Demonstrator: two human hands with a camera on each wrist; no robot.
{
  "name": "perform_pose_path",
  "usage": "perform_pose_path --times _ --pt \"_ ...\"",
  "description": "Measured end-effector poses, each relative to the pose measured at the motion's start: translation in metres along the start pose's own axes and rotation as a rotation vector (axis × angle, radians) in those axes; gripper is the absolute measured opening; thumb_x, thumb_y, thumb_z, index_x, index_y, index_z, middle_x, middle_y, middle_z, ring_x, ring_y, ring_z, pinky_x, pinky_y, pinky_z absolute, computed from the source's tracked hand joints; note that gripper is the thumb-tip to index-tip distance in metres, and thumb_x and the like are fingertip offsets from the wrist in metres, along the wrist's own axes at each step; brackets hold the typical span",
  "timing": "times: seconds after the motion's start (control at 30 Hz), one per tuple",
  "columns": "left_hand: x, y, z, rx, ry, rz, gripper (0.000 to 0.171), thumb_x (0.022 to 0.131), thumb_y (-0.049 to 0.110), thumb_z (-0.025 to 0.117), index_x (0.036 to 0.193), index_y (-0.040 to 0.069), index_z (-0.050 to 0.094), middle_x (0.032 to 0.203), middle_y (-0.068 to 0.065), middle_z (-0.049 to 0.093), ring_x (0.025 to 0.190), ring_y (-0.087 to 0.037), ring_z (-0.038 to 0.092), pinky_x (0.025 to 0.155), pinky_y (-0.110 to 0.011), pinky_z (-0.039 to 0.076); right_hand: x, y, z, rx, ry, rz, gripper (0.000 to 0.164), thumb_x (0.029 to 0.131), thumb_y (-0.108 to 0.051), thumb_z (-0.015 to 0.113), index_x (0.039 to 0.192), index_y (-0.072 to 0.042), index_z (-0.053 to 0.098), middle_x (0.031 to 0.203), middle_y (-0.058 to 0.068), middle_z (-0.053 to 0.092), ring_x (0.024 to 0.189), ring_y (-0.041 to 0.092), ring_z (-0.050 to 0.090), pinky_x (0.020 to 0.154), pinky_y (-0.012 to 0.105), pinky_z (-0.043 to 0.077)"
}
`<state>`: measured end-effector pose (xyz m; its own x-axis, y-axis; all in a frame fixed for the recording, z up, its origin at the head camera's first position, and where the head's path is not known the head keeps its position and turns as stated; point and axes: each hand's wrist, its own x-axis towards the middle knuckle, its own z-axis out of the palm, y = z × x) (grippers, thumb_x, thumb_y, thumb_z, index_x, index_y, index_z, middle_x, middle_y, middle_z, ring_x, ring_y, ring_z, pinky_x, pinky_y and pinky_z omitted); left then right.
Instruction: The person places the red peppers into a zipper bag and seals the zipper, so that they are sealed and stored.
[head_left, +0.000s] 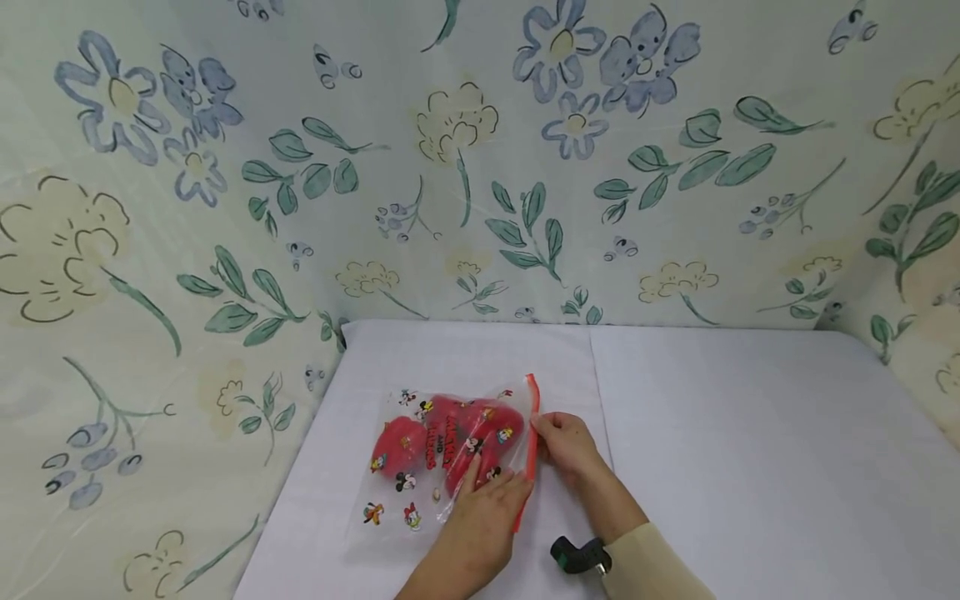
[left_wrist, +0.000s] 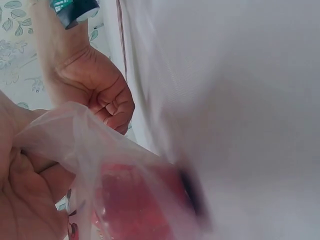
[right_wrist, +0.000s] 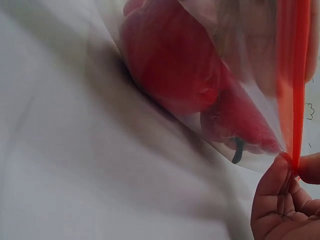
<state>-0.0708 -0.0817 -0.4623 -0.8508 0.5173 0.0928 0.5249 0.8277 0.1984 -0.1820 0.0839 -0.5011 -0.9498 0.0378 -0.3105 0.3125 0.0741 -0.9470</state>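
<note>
A clear zip bag (head_left: 378, 529) with a red zip strip (head_left: 534, 442) and printed cartoon figures lies on the white table. Several red bell peppers (head_left: 397, 446) are inside it; one pepper (right_wrist: 232, 117) shows a green stem through the plastic. My left hand (head_left: 480, 525) lies over the bag's zip side with its index finger stretched across the plastic. In the left wrist view, bag film gathers into this hand (left_wrist: 32, 190), between thumb and fingers. My right hand (head_left: 573, 446) pinches the strip near its middle; the right wrist view shows thumb and fingertip meeting on it.
White cloth covers the table (head_left: 750, 450), with a seam (head_left: 600, 400) running from the back edge. A flowered curtain (head_left: 450, 167) hangs behind and at both sides. A black wrist camera (head_left: 577, 557) sits by the right sleeve (head_left: 652, 562).
</note>
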Motion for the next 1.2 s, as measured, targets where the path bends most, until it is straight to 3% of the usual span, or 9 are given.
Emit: perform_pose_path --times 0.33,0.57,0.7,0.8,0.93,1.03,1.1,1.2 --pt "-0.001 0.006 -0.001 -0.019 -0.036 -0.002 0.044 0.096 0.013 0.063 0.14 0.015 0.059 0.144 0.002 0.063 0.134 -0.016 0.06 0.122 -0.057 0.029 0.01 -0.003 -0.006 0.051 -0.023 0.072 0.025 0.101 -0.018 0.061 0.104 0.007 0.066 0.072 -0.002 0.063 0.066 0.009 0.058 0.064 0.025 0.052" --pt "-0.002 0.008 0.002 0.057 0.014 0.03 0.045 0.093 0.01 0.064 0.138 0.012 0.062 0.14 0.0 0.066 0.132 -0.016 0.061 0.12 -0.056 0.032 0.014 -0.007 -0.007 0.038 -0.016 0.077 0.03 0.102 -0.02 0.058 0.11 0.009 0.064 0.076 0.001 0.061 0.068 0.012 0.055 0.063 0.025 0.048" --pt "-0.002 0.009 0.001 0.046 -0.018 0.037 0.046 0.094 0.012 0.064 0.14 0.013 0.06 0.143 0.001 0.064 0.134 -0.015 0.06 0.121 -0.055 0.031 0.013 -0.006 -0.007 0.059 0.004 0.073 0.031 0.102 -0.019 0.059 0.11 0.01 0.064 0.076 0.0 0.062 0.068 0.01 0.056 0.063 0.025 0.049" --pt "-0.003 0.008 0.0 -0.007 -0.047 0.049 0.043 0.095 0.019 0.066 0.138 0.016 0.061 0.141 0.005 0.065 0.134 -0.015 0.06 0.12 -0.057 0.031 0.01 -0.004 -0.008 0.036 0.013 0.04 0.032 0.102 -0.02 0.059 0.11 0.011 0.064 0.075 -0.001 0.062 0.067 0.009 0.056 0.062 0.024 0.049" --pt "-0.002 0.006 -0.003 -0.188 -0.106 0.042 0.053 0.093 0.045 0.07 0.14 0.023 0.059 0.139 0.011 0.064 0.134 -0.015 0.058 0.119 -0.065 0.026 0.006 -0.002 -0.013 0.073 -0.01 0.015 0.032 0.102 -0.021 0.058 0.112 0.009 0.062 0.079 0.0 0.063 0.072 0.01 0.059 0.064 0.024 0.052" --pt "0.0 0.006 -0.005 -0.252 -0.072 0.01 0.063 0.09 0.056 0.071 0.141 0.023 0.058 0.136 0.01 0.065 0.13 -0.015 0.058 0.118 -0.066 0.028 0.002 0.001 -0.013 0.14 -0.075 0.033 0.033 0.101 -0.02 0.061 0.118 0.007 0.058 0.088 0.001 0.064 0.08 0.011 0.061 0.069 0.024 0.055" --pt "0.003 0.007 -0.005 -0.212 -0.011 0.019 0.053 0.09 0.052 0.072 0.133 0.022 0.065 0.128 0.009 0.069 0.125 -0.014 0.06 0.116 -0.064 0.032 0.0 0.002 -0.01 0.157 -0.112 0.045 0.039 0.099 -0.022 0.065 0.123 0.007 0.055 0.093 0.002 0.064 0.083 0.011 0.061 0.071 0.024 0.055" --pt "0.004 0.009 -0.003 -0.111 0.057 0.105 0.029 0.094 0.04 0.071 0.117 0.023 0.075 0.117 0.012 0.074 0.119 -0.01 0.062 0.114 -0.061 0.037 -0.002 0.005 -0.003 0.166 -0.14 0.053 0.051 0.097 -0.028 0.07 0.129 0.007 0.054 0.101 0.005 0.067 0.086 0.012 0.063 0.072 0.026 0.056"
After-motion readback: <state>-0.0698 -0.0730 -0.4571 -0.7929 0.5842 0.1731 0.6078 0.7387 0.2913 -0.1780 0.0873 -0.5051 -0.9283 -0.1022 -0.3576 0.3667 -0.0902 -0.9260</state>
